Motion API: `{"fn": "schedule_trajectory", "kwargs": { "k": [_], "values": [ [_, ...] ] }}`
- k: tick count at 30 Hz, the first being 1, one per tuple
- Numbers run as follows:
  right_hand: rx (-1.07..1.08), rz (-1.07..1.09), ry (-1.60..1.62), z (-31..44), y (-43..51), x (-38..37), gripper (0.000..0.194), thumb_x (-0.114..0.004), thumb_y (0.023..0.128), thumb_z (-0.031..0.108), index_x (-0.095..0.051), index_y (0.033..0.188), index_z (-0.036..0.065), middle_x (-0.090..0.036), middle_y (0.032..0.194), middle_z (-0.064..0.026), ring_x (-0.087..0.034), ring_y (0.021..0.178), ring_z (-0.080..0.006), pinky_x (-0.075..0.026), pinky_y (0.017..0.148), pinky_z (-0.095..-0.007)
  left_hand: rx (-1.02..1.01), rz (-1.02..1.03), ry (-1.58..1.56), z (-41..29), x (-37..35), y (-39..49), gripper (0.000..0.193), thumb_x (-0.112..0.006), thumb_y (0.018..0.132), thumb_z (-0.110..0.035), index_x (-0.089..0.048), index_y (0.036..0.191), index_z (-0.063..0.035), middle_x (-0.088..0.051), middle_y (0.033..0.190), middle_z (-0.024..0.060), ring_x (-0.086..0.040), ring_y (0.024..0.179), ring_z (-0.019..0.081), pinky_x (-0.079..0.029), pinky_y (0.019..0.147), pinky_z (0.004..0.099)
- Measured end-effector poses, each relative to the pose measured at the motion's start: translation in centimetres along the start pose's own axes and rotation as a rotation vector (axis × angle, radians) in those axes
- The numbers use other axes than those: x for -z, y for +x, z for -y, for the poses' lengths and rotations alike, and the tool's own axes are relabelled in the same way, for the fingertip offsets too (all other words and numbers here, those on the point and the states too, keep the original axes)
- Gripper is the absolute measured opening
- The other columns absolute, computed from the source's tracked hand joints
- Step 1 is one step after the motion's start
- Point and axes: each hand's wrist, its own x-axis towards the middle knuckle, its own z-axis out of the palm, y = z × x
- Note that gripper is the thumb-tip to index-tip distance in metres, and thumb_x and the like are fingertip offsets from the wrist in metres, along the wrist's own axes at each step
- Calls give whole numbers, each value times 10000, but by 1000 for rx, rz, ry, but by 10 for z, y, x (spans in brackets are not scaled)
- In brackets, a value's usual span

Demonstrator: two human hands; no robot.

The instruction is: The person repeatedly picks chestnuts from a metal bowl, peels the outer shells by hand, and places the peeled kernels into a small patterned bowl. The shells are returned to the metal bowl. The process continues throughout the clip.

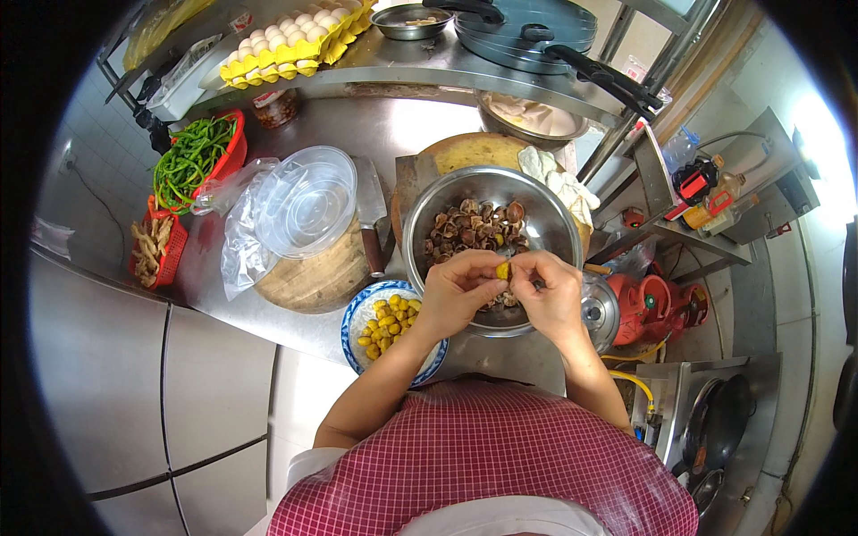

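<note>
My left hand [459, 291] pinches a yellow peeled chestnut [503, 270] between thumb and fingertips. At its right side the fingertips of my right hand [551, 288] are closed on it too, perhaps on a bit of skin too small to make out. Both hands are over the near part of a stainless steel mixing bowl [560, 228]. Brown chestnut shells [462, 231] lie in that bowl, partly hidden by my fingers. Left of it, a blue-and-white bowl [347, 335] holds many yellow chestnut kernels [385, 325]; my left forearm covers its right side.
A cleaver [371, 221] lies on a round wooden board [315, 288] beside clear plastic tubs [308, 201]. A cloth [553, 177] touches the steel bowl's far right. Green chillies [191, 161] fill a red basket. Above the counter, a shelf [402, 74] bears eggs [288, 37] and pans [526, 33].
</note>
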Motion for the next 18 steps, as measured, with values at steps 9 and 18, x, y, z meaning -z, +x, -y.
{"fn": "schedule_trajectory", "kwargs": {
  "k": [9,18],
  "values": [
    [-71,-84,-16,-11,-4,1,121,-670,805,-74,-671,912,-18,-669,791,-107,-646,642,-157,-520,598,-272,124,-20,-306,1,-1,0,288,-671,931,6,-629,1216,9,-712,1011,102,-708,931,160,-591,839,284],
    [-97,-90,-15,-5,-1,11,95,-679,847,-57,-681,931,-12,-685,805,-85,-643,664,-128,-523,623,-258,80,-1,-248,8,1,3,296,-664,943,-13,-623,1235,-24,-665,1104,61,-651,913,115,-585,804,276]
  ]
}}
